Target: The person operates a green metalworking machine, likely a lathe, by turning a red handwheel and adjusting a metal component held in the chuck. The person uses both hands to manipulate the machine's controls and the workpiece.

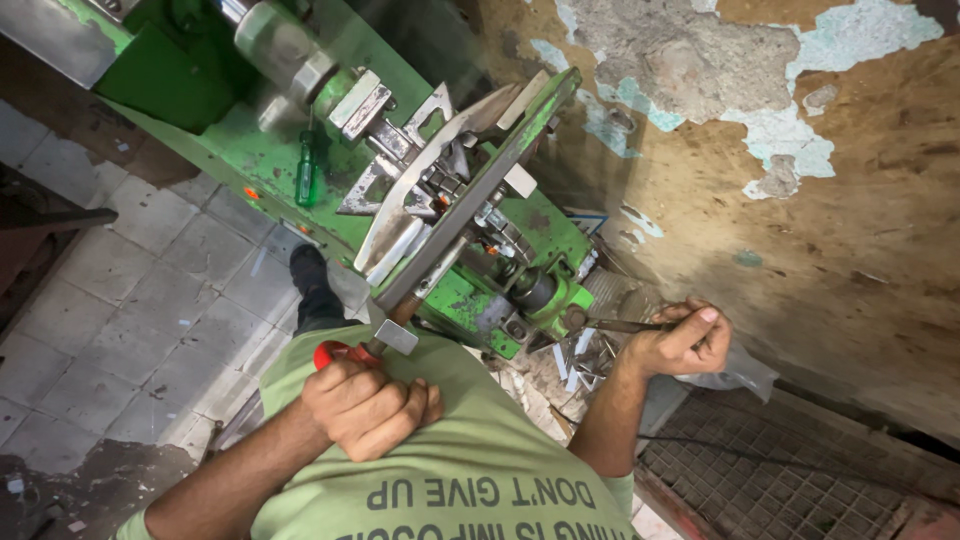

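Note:
My left hand point(370, 405) is closed in a fist around a red-handled lever point(335, 353), close against my green shirt point(470, 470). The lever runs up to a long metal plate point(470, 200) on a green machine point(250, 150). My right hand point(685, 340) is out to the right and pinches a thin dark metal tool point(625, 325). The tool's tip points left at the machine's lower end, near a black round part point(535, 290). I cannot tell whether the tip touches it.
A rough wall with peeling paint point(800, 150) stands close on the right. A metal floor grate point(780, 470) lies below my right hand. A green-handled screwdriver point(305, 170) rests on the machine. My shoe point(308, 270) is on the grey tiled floor point(130, 300).

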